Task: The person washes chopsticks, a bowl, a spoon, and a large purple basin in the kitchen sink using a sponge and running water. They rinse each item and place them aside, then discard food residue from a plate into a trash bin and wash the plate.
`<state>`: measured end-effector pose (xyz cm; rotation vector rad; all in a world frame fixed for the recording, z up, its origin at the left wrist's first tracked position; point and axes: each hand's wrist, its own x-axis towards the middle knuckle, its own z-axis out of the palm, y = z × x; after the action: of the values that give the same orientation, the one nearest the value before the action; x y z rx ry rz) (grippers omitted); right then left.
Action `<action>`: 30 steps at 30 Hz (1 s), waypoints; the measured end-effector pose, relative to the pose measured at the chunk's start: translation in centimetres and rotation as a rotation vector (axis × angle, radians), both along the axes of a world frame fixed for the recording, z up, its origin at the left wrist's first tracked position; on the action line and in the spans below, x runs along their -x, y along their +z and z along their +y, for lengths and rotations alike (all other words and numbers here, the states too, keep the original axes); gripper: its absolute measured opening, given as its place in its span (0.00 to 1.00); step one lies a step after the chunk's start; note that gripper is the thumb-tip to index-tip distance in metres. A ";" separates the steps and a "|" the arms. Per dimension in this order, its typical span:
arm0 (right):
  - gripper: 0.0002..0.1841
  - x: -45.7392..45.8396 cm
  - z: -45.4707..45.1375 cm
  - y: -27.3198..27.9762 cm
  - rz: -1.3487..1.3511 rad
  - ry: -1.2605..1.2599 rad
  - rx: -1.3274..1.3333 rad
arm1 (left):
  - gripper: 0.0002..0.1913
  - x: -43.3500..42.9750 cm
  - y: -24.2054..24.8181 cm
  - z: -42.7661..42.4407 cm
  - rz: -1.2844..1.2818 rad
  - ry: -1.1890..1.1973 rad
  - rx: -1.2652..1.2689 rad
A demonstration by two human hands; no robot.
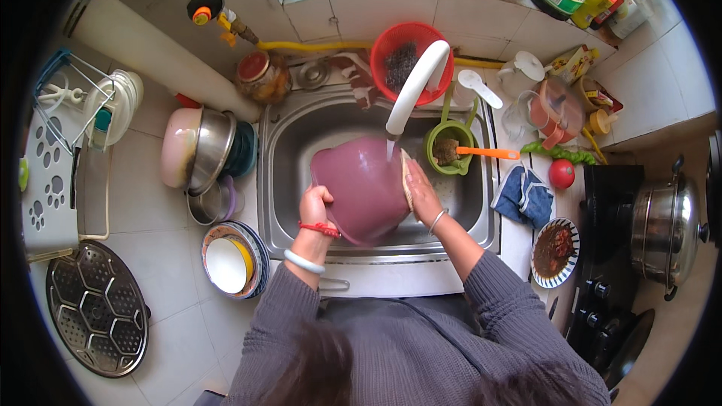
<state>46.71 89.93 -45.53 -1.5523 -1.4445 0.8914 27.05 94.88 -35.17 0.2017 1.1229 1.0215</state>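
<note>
Over the stainless steel sink (287, 237), a purple plastic basin (361, 192) is tilted with its outer side up. My left hand (316, 206) grips its rim at the lower left. Against its right side, my right hand (420, 189) presses a light-coloured cloth (406, 180), fingers extended over it. Water runs from the white faucet (409, 93) onto the basin. To the right of my right hand, a green plastic strainer or pot (434, 134) holds a brown scrubber and an orange-handled tool (488, 153).
A red colander (381, 67) stands behind the sink. Metal bowls (214, 152) and stacked plates (262, 262) are at left. A blue cloth (524, 194), a tomato (562, 173), a dish of food (555, 252) and a steel pot (663, 231) on the stove are at right.
</note>
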 end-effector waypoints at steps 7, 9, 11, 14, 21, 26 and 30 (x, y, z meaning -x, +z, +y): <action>0.27 3.2 1.7 11.5 -0.629 0.212 -0.398 | 0.22 -2.1 0.4 0.2 0.283 -0.348 -0.287; 0.25 2.6 3.4 11.1 -0.541 0.263 -0.396 | 0.25 -2.0 0.4 0.6 0.382 -0.551 -0.407; 0.22 2.0 5.4 12.5 -0.454 0.344 -0.142 | 0.25 -1.2 1.5 0.7 0.293 -0.572 -0.367; 0.18 -2.1 8.7 7.0 -0.149 0.451 -0.115 | 0.27 -0.1 3.2 1.1 0.218 -0.628 -0.359; 0.24 -2.5 3.4 0.4 1.230 -0.057 0.740 | 0.24 1.6 3.3 1.8 0.140 -0.517 -0.389; 0.25 1.2 0.5 1.2 1.543 -0.178 0.858 | 0.20 -2.2 0.1 0.8 0.134 -0.203 -0.338; 0.26 2.2 1.4 3.4 1.308 -0.317 0.846 | 0.18 -5.7 -2.1 0.0 0.274 -0.269 -0.475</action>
<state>44.54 91.29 -42.08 -1.1443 0.1498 1.9108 32.72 94.90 -37.29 0.8723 1.0445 1.0229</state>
